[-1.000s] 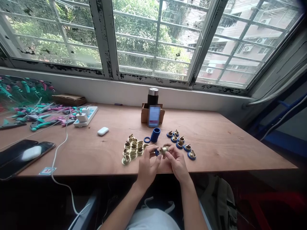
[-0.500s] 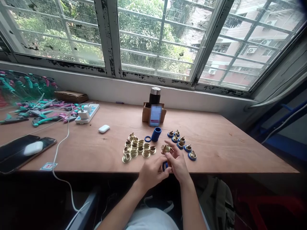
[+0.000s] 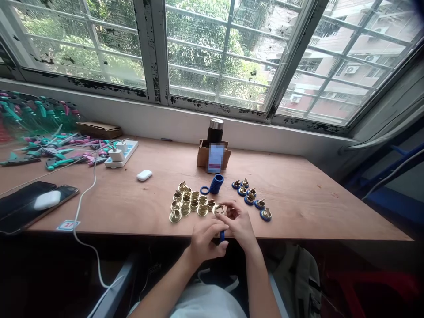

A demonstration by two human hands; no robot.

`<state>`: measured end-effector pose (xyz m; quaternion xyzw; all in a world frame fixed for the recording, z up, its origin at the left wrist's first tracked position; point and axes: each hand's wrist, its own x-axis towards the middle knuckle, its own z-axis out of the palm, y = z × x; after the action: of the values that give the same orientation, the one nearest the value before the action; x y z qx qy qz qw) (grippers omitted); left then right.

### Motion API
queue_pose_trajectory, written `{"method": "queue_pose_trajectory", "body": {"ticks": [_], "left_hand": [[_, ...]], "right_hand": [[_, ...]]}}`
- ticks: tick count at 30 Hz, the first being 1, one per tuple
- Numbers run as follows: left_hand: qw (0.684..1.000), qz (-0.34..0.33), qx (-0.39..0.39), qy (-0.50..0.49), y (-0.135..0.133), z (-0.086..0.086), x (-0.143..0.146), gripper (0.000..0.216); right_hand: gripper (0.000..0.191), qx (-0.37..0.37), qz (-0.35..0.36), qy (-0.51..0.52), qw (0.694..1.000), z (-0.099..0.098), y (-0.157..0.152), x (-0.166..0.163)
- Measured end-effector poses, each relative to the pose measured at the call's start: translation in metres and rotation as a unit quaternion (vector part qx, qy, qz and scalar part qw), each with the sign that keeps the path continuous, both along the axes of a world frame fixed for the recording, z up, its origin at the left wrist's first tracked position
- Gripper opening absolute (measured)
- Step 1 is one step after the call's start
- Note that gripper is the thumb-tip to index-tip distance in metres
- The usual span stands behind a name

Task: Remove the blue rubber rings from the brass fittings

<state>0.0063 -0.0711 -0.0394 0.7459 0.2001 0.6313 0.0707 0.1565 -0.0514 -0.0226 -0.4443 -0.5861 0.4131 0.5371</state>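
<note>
My left hand (image 3: 207,240) is closed in a pinch on a blue rubber ring (image 3: 221,236) at the table's near edge. My right hand (image 3: 239,224) holds a brass fitting (image 3: 219,209) in its fingertips, just right of a cluster of several bare brass fittings (image 3: 187,203). Beyond that cluster stands a stack of blue rings (image 3: 217,183), and one loose blue ring (image 3: 204,190) lies beside the stack. To the right of my hands lie several brass fittings with blue rings on them (image 3: 251,198).
A black flask (image 3: 215,129) stands in a small cardboard box (image 3: 201,155) with a phone (image 3: 216,159) leaning on it. On the wooden table (image 3: 298,194) lie a white earbud case (image 3: 144,175), a power strip (image 3: 121,154) with a white cable, two dark phones (image 3: 33,207) and teal-and-pink tools (image 3: 49,152).
The hands have come apart and back toward the table's near edge: the left took the blue ring lower, the right lowered the brass fitting next to the bare cluster.
</note>
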Motion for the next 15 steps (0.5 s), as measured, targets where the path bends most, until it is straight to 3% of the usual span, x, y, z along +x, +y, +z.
{"method": "queue_pose_trajectory", "body": {"ticks": [4,9,15], "left_hand": [[1.000,0.003,0.014,-0.021,-0.001,-0.001,-0.001,0.037],[0.999,-0.021,0.012,-0.023,0.000,-0.001,-0.002,0.036],[1.000,-0.015,0.012,-0.015,-0.001,-0.001,-0.001,0.036]], "right_hand": [[0.030,-0.007,0.020,-0.056,0.998,-0.004,0.000,-0.003],[0.023,0.034,-0.010,-0.165,0.986,-0.001,-0.003,-0.010],[0.024,0.047,-0.015,-0.196,0.979,0.001,-0.004,-0.012]]}}
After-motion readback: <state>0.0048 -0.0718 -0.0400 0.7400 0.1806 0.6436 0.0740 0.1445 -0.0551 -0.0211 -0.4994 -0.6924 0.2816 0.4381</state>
